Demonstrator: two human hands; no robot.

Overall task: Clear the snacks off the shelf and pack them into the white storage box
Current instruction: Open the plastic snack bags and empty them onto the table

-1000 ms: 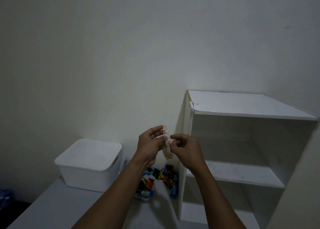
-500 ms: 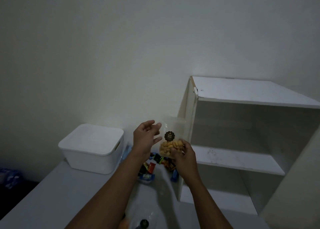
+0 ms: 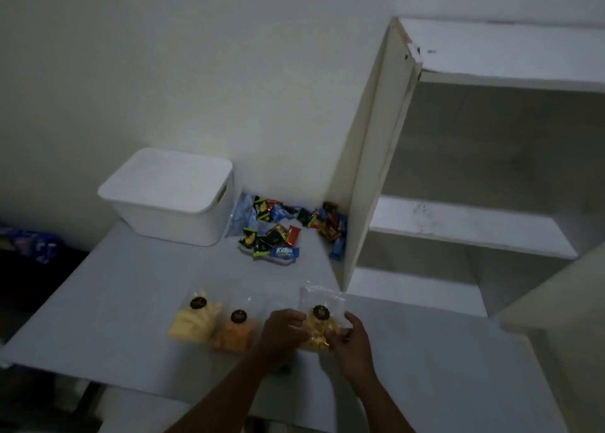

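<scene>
A clear snack bag (image 3: 320,321) of golden crackers with a dark round sticker lies low over the white table (image 3: 131,285). My left hand (image 3: 281,332) touches its left edge and my right hand (image 3: 352,344) grips its right side. Two similar bags lie to the left: a pale yellow bag (image 3: 193,321) and an orange bag (image 3: 234,331). The white storage box (image 3: 170,193), lid on, stands at the back left. Several small wrapped snacks (image 3: 278,229) lie in a heap between the box and the white shelf unit (image 3: 465,223), whose visible shelves are bare.
The shelf unit's tall side panel (image 3: 370,157) stands just right of the snack heap. A wall (image 3: 196,56) runs behind the table. Dark floor and a blue packet (image 3: 29,242) lie off the table's left edge.
Both hands have come down from chest height to the table with the cracker bag. The view has tilted down, which brings the two other bags on the table into sight.
</scene>
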